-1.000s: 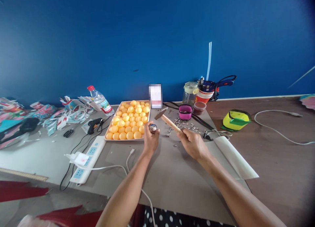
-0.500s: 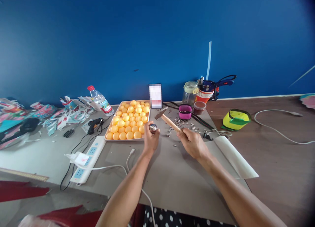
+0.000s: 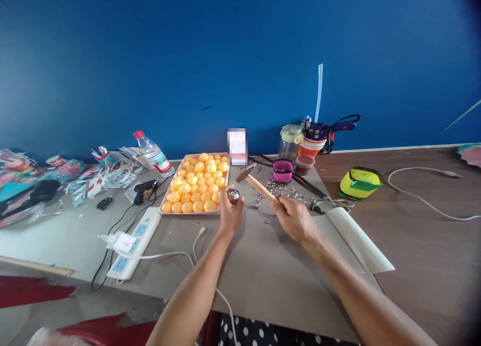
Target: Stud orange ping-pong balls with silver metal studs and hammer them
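My left hand [image 3: 230, 213] is closed around a shiny, round, studded ball [image 3: 233, 196], whose top shows between thumb and fingers. Wrapped round the wooden handle of a hammer [image 3: 258, 187] is my right hand [image 3: 295, 217]; the metal head [image 3: 246, 171] is raised just above and to the right of the ball, apart from it. Many small shiny metal pieces [image 3: 276, 188] lie scattered on the table behind the hammer handle. Beside my left hand stands a tray [image 3: 188, 213] filled with orange balls [image 3: 197, 183].
A purple box [image 3: 282, 170], a lidded jar [image 3: 291, 140] and a red tub [image 3: 304, 164] stand at the back right. Leftward are a water bottle [image 3: 154, 153], a glue gun [image 3: 146, 190] and a power strip [image 3: 135, 246]. A white sheet [image 3: 361, 240] lies beyond my right forearm.
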A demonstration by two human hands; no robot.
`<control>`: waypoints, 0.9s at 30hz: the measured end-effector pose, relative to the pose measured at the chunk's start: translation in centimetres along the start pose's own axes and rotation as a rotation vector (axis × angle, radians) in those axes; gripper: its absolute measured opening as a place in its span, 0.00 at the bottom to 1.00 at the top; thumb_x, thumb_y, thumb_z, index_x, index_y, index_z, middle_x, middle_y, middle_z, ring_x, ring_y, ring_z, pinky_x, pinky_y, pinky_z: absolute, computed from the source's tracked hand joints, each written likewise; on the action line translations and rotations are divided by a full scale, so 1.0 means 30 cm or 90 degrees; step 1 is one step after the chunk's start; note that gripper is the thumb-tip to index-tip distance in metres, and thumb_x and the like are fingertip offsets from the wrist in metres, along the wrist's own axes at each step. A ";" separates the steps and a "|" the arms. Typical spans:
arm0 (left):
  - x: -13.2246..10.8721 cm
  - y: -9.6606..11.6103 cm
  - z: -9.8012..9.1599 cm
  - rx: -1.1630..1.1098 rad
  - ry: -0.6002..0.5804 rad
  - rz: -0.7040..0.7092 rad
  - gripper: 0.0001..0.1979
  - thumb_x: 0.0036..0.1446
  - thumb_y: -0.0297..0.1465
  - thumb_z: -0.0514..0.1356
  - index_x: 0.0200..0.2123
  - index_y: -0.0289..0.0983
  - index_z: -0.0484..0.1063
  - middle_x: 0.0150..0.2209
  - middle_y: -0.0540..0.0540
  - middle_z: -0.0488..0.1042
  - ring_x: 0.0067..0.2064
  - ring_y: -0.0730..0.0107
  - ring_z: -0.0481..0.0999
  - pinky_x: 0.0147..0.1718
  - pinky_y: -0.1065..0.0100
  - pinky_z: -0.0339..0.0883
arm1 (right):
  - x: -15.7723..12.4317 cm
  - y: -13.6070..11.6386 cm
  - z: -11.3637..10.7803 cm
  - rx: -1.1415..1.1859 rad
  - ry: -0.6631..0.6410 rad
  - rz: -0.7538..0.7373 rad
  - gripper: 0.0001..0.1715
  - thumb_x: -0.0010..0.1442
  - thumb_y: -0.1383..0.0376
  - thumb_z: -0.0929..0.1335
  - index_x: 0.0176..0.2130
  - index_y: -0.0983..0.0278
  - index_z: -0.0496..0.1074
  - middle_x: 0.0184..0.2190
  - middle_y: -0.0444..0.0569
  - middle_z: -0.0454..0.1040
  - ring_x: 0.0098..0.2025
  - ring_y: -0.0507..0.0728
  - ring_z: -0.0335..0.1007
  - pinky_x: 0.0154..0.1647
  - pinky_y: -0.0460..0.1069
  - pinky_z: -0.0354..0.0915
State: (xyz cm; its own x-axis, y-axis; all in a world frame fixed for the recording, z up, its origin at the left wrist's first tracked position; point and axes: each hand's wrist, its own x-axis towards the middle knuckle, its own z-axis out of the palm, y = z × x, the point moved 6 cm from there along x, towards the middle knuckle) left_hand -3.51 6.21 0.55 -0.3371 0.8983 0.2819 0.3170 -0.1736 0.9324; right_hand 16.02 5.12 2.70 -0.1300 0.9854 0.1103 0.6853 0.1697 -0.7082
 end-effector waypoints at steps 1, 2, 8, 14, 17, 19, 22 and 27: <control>0.000 0.001 0.000 0.001 0.001 -0.002 0.19 0.47 0.30 0.59 0.44 0.37 0.61 0.35 0.49 0.63 0.31 0.75 0.65 0.33 0.70 0.63 | 0.000 -0.002 -0.001 -0.001 0.001 0.000 0.20 0.59 0.52 0.57 0.22 0.61 0.56 0.16 0.40 0.60 0.20 0.50 0.52 0.22 0.45 0.46; -0.001 0.001 -0.001 0.002 0.001 -0.003 0.19 0.47 0.30 0.58 0.44 0.37 0.61 0.35 0.49 0.63 0.31 0.75 0.65 0.33 0.70 0.62 | 0.000 -0.003 -0.002 -0.003 0.001 0.000 0.20 0.59 0.52 0.57 0.22 0.61 0.56 0.16 0.40 0.60 0.20 0.50 0.52 0.22 0.45 0.46; -0.003 0.004 -0.001 -0.003 -0.002 -0.011 0.19 0.47 0.29 0.59 0.44 0.38 0.61 0.34 0.49 0.63 0.30 0.75 0.65 0.33 0.70 0.63 | 0.000 -0.005 -0.005 -0.008 0.003 -0.001 0.20 0.58 0.52 0.57 0.22 0.61 0.57 0.17 0.41 0.61 0.20 0.50 0.52 0.22 0.45 0.46; 0.000 -0.001 -0.001 0.003 -0.002 -0.006 0.19 0.47 0.30 0.59 0.44 0.37 0.61 0.36 0.48 0.64 0.31 0.75 0.65 0.33 0.70 0.64 | 0.000 -0.004 -0.002 -0.006 -0.004 0.001 0.19 0.58 0.52 0.57 0.22 0.61 0.56 0.16 0.41 0.60 0.20 0.50 0.52 0.22 0.45 0.47; 0.000 -0.005 0.000 0.003 -0.003 -0.002 0.19 0.47 0.30 0.59 0.45 0.37 0.61 0.36 0.48 0.64 0.31 0.75 0.66 0.33 0.70 0.64 | 0.001 -0.006 -0.001 -0.003 -0.001 -0.002 0.19 0.59 0.53 0.57 0.22 0.61 0.55 0.16 0.40 0.60 0.20 0.50 0.52 0.23 0.45 0.46; -0.001 -0.007 0.000 0.001 -0.002 -0.001 0.19 0.47 0.30 0.59 0.45 0.37 0.61 0.35 0.48 0.64 0.31 0.75 0.66 0.33 0.69 0.64 | 0.001 -0.004 0.000 -0.003 -0.001 -0.001 0.20 0.59 0.52 0.57 0.22 0.61 0.55 0.16 0.40 0.60 0.20 0.50 0.52 0.23 0.45 0.46; -0.002 -0.007 0.000 0.001 0.000 -0.003 0.19 0.47 0.30 0.59 0.45 0.37 0.61 0.35 0.49 0.64 0.30 0.75 0.65 0.34 0.69 0.64 | 0.001 0.000 0.002 -0.001 0.001 0.000 0.20 0.59 0.52 0.57 0.22 0.61 0.56 0.16 0.41 0.60 0.20 0.50 0.52 0.23 0.45 0.47; -0.001 -0.001 -0.001 0.001 0.003 -0.011 0.20 0.47 0.29 0.59 0.45 0.37 0.60 0.35 0.49 0.64 0.31 0.75 0.66 0.34 0.69 0.64 | 0.001 0.003 0.002 0.003 -0.002 -0.002 0.19 0.58 0.52 0.58 0.22 0.61 0.55 0.16 0.40 0.60 0.20 0.50 0.52 0.23 0.44 0.47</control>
State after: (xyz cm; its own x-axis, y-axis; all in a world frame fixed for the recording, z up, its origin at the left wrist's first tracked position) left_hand -3.53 6.18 0.50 -0.3469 0.8992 0.2665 0.3122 -0.1572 0.9369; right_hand 16.04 5.18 2.60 -0.1351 0.9846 0.1108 0.6817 0.1735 -0.7108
